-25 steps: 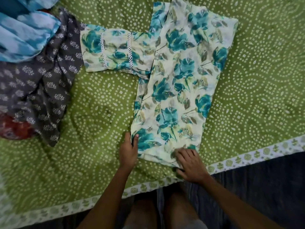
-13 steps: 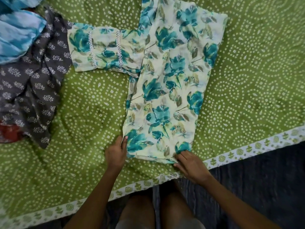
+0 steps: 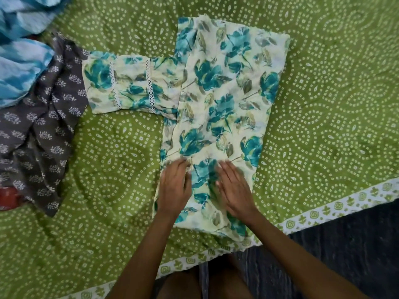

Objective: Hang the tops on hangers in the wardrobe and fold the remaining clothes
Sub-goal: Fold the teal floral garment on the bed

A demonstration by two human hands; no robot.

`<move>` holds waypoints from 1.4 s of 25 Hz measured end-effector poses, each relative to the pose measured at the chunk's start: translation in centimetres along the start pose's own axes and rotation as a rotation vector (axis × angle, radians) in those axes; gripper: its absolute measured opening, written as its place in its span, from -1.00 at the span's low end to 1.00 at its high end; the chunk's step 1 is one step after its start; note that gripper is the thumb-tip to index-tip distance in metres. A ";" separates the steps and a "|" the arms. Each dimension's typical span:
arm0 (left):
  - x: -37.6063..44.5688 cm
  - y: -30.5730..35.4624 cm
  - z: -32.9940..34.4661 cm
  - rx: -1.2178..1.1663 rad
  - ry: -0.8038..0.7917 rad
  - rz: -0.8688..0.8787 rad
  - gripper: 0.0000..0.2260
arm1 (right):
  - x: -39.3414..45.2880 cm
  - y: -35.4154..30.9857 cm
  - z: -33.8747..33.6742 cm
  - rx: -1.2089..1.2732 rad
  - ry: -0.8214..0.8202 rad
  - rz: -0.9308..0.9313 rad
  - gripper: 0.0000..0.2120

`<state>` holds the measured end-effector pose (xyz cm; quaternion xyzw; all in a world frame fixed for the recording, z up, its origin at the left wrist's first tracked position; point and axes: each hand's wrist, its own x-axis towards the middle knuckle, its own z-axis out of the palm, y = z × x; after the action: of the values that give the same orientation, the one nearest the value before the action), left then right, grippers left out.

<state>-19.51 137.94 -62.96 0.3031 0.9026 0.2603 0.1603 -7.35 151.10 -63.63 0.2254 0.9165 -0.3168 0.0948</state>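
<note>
So nearest us we've got both hands flat on the floral top (image 3: 218, 117), left hand (image 3: 174, 186) and right hand (image 3: 234, 186) side by side, fingers straight and pressing the near end, gripping nothing. The top lies on the green bedsheet (image 3: 323, 126), one sleeve sticking out left. Further left sits a grey printed garment (image 3: 43, 130), with blue tie-dye cloth (image 3: 19, 67) at the far left corner.

Green bedspread (image 3: 323, 104) fills most of view, printed with white dotted circles and swirls. White border (image 3: 336, 209) with green leaf and spiral motifs runs along near edge, rising toward right. Dark floor (image 3: 356, 255) below edge, at lower right. Light soft, even, without hard shadows.
</note>
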 end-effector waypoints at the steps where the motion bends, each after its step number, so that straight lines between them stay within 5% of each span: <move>1: 2.9 0.8 0.9 0.000 -0.106 0.108 -0.62 | 2.5 0.1 -0.1 -0.037 -0.102 -0.027 -0.42; 3: 8.6 0.7 2.3 0.146 -0.293 0.226 -0.50 | 6.7 2.7 -0.7 -0.217 -0.234 -0.230 -0.34; 5: 12.5 -1.1 3.0 0.331 -0.299 0.315 -0.46 | 10.3 6.9 -2.5 -0.342 -0.228 -0.223 -0.33; 9: 14.7 -1.9 3.7 0.471 -0.144 0.378 -0.47 | 15.0 10.5 -5.6 -0.232 0.061 0.331 -0.25; 11: 16.9 -0.3 4.0 0.429 -0.111 0.239 -0.45 | 16.4 8.9 -4.9 -0.264 0.081 0.274 -0.24; 14: 23.2 1.5 3.8 0.318 -0.128 0.043 -0.44 | 17.8 10.1 -6.3 -0.388 -0.028 -0.175 -0.25; 20: 34.2 4.1 2.1 -0.037 0.161 -0.356 -0.50 | 23.6 9.9 -8.0 -0.191 0.296 0.397 -0.24; 25: 36.1 3.7 1.9 0.067 0.117 -0.203 -0.67 | 25.2 10.3 -8.8 -0.355 0.156 -0.062 -0.28; 31: 38.9 1.6 0.0 -0.127 0.230 -0.190 -0.66 | 28.8 6.8 -7.6 -0.109 0.499 0.514 -0.30; 35: 35.6 -3.1 -2.3 -0.280 0.329 -0.146 -0.65 | 26.9 -0.1 -1.9 -0.185 0.347 0.145 -0.27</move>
<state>-49.21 157.43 -67.52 0.1651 0.8913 0.4164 0.0698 -31.14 161.74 -70.61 0.3324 0.9255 -0.1803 -0.0217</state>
